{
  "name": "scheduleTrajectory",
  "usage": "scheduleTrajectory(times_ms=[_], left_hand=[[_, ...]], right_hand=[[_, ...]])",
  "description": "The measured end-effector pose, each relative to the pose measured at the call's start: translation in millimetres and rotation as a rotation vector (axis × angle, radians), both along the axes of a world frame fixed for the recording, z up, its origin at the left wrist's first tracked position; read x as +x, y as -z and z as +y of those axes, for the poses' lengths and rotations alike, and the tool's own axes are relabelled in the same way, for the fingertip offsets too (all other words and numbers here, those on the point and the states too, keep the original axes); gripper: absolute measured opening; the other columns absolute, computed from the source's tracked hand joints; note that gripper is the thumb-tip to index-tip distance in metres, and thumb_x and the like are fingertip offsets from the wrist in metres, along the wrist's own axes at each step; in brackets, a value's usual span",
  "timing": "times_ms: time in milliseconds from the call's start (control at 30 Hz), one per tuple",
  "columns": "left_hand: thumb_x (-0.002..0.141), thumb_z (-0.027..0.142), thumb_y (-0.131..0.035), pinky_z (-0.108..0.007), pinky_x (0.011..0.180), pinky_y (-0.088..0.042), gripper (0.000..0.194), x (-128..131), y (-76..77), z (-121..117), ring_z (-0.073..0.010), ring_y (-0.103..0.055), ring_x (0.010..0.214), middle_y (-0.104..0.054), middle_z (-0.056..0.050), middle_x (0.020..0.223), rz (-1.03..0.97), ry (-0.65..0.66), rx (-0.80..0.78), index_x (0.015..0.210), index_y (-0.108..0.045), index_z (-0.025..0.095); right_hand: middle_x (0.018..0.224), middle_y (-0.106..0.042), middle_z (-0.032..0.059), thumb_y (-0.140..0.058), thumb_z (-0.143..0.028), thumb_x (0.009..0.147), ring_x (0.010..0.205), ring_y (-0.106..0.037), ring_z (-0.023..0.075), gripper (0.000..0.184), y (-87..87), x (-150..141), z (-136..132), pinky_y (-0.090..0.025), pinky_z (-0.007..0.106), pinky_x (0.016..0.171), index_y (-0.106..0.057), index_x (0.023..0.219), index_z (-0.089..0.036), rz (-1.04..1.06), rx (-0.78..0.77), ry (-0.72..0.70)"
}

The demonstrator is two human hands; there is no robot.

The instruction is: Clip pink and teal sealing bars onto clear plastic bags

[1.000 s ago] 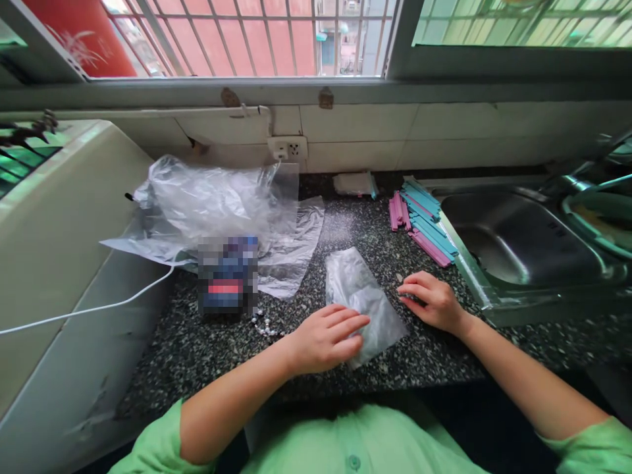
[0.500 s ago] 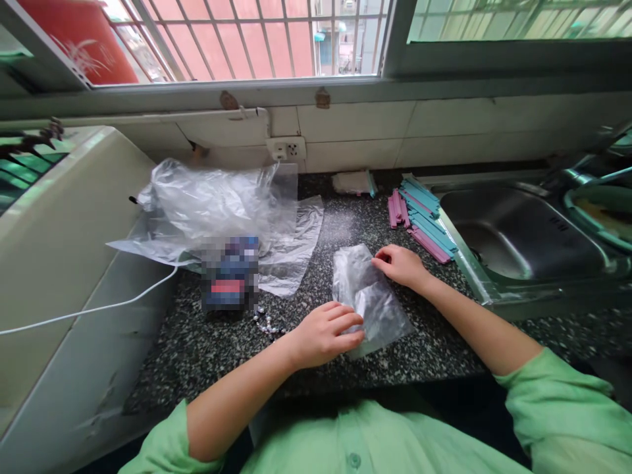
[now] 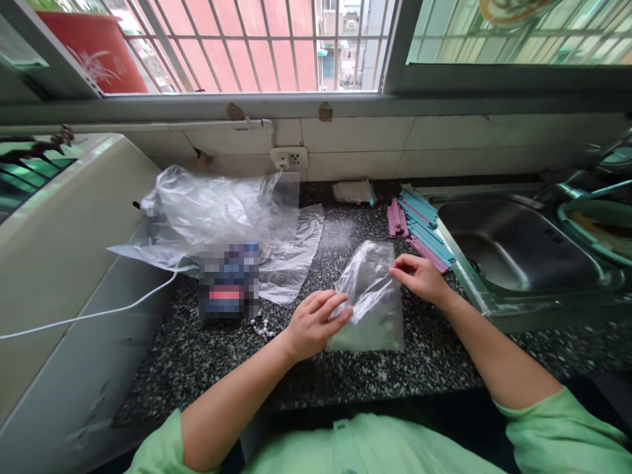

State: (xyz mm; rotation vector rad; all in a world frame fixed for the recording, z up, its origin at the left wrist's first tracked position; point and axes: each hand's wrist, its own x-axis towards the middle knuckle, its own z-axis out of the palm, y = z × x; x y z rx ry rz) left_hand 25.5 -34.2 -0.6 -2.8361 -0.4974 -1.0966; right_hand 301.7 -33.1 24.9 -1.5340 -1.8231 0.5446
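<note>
A clear plastic bag point(image 3: 372, 322) lies on the speckled counter in front of me, its upper part creased and shiny. My right hand point(image 3: 419, 280) pinches the bag's right edge between thumb and fingertips. My left hand point(image 3: 316, 322) rests at the bag's left edge with its fingers stretched out and slightly apart, the fingertips touching the plastic. Beyond my right hand lies a pile of pink and turquoise strips point(image 3: 422, 224), which look like bag sealing clips.
A heap of clear plastic bags point(image 3: 212, 204) covers the left of the counter. Before it lie a blurred-out phone-like object point(image 3: 227, 289), a white cable point(image 3: 99, 313) and a beaded string point(image 3: 261, 326). A small packet point(image 3: 353, 191) lies by the wall. The steel sink point(image 3: 523, 243) is at right.
The bag has been turned and spread flatter, its lower edge now nearly level. My right hand has moved right with the bag's edge, and my left hand has shifted slightly left.
</note>
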Motion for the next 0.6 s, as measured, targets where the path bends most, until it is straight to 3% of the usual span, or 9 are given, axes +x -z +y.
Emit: scheduleTrajectory(times_ms=[67, 167, 333, 433, 600], left_hand=[[0.084, 0.016, -0.045, -0.033, 0.09, -0.042, 0.028, -2, -3.2, -2, -0.0177, -0.053, 0.103, -0.064, -0.008, 0.106, 0.003, 0.041, 0.048, 0.107, -0.058, 0.023], [0.082, 0.017, -0.046, -0.034, 0.087, -0.044, 0.025, 0, -2.2, -3, -0.0189, -0.054, 0.099, -0.065, -0.008, 0.105, 0.049, 0.016, 0.034, 0.101, -0.061, 0.021], [0.069, 0.006, -0.051, -0.036, 0.085, -0.047, 0.025, 5, 5.9, 7, -0.0221, -0.054, 0.101, -0.063, -0.009, 0.108, 0.144, -0.115, -0.191, 0.088, -0.064, 0.018], [0.062, 0.002, -0.051, -0.039, 0.089, -0.046, 0.031, -1, 5.1, 14, -0.0238, -0.052, 0.106, -0.062, -0.009, 0.113, 0.188, -0.123, -0.321, 0.086, -0.063, 0.018], [0.06, 0.002, -0.049, -0.043, 0.095, -0.04, 0.029, -8, -1.0, 21, -0.0241, -0.047, 0.117, -0.06, -0.005, 0.121, 0.297, -0.008, -0.418, 0.079, -0.06, 0.02]], right_hand=[[0.062, -0.06, 0.0012, -0.054, -0.037, 0.076, 0.055, -0.053, 0.0125, 0.023, 0.2, -1, 1, -0.043, 0.024, 0.053, -0.058, 0.066, -0.017, 0.015, 0.026, 0.027], [0.063, -0.063, 0.0019, -0.054, -0.035, 0.076, 0.056, -0.055, 0.0137, 0.021, 5.5, 0, 3, -0.044, 0.025, 0.053, -0.061, 0.068, -0.017, -0.027, -0.069, 0.041], [0.074, -0.068, 0.0041, -0.057, -0.028, 0.074, 0.063, -0.06, 0.0162, 0.015, 14.9, 6, 6, -0.047, 0.028, 0.06, -0.064, 0.082, -0.017, -0.164, -0.116, 0.096], [0.077, -0.067, 0.0043, -0.055, -0.023, 0.076, 0.067, -0.061, 0.016, 0.011, 14.2, 9, 6, -0.047, 0.027, 0.062, -0.063, 0.081, -0.017, -0.255, -0.045, -0.002], [0.076, -0.064, 0.003, -0.054, -0.016, 0.077, 0.069, -0.059, 0.0151, 0.014, 9.7, 7, 1, -0.045, 0.026, 0.063, -0.064, 0.087, -0.019, -0.43, 0.042, -0.249]])
